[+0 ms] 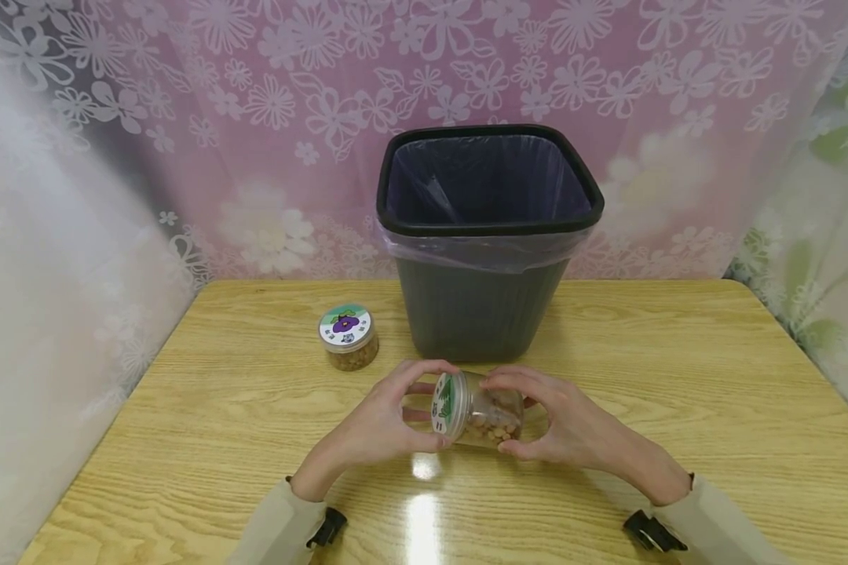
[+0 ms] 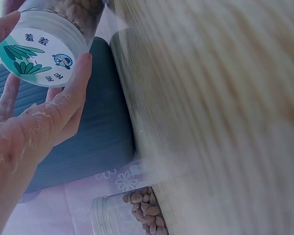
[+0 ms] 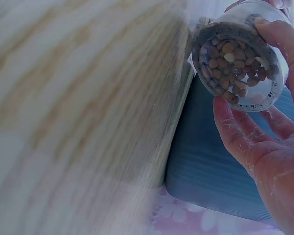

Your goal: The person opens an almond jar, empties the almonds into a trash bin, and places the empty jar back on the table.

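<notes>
A clear plastic jar [image 1: 491, 416] of small brown pellets lies tilted on its side between both hands, just above the table. Its white lid [image 2: 39, 56] bears a green leaf label and faces left. My left hand [image 1: 385, 416] grips the lid end, thumb and fingers spread around its rim. Around the base end curl the fingers of my right hand [image 1: 572, 420]. The right wrist view shows pellets [image 3: 232, 66] through the jar's bottom. A second jar [image 1: 349, 337], upright with a purple flower label on its lid, stands behind and left of the hands.
A dark bin [image 1: 477, 306] with a clear liner bag stands at the back of the wooden table [image 1: 254, 439], directly behind the held jar. Behind it hangs a pink flowered curtain [image 1: 290, 157], with pale cloth on both sides.
</notes>
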A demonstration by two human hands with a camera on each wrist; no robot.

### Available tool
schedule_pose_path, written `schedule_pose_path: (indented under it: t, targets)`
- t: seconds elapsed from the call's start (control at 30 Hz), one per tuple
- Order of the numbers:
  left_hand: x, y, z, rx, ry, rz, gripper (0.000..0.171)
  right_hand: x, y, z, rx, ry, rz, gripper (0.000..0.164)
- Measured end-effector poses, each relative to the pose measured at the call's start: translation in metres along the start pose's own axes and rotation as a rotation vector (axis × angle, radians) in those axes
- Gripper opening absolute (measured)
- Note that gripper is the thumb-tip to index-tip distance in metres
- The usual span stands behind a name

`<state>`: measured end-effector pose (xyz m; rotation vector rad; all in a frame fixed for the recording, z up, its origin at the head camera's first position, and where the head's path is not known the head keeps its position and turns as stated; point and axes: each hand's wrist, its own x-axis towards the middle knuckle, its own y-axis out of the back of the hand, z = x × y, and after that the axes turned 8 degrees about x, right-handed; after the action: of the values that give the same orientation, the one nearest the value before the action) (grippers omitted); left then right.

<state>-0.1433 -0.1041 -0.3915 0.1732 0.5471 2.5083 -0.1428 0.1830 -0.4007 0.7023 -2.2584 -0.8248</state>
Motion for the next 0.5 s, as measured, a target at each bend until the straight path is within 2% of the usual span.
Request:
schedule_pose_path:
  t: [0.27, 0.5]
  targets:
    - [0.0003, 0.0004, -0.0006, -0.001, -0.002, 0.000, 0.081, -0.0005, -0.0011, 0.0023, 0.004, 0.023, 0.011, 0.078]
    - [0.0011, 0.0007, -0.0009, -0.040, -0.004, -0.009, 0.080, -0.0003, -0.0008, 0.0025, 0.011, 0.022, 0.006, 0.078]
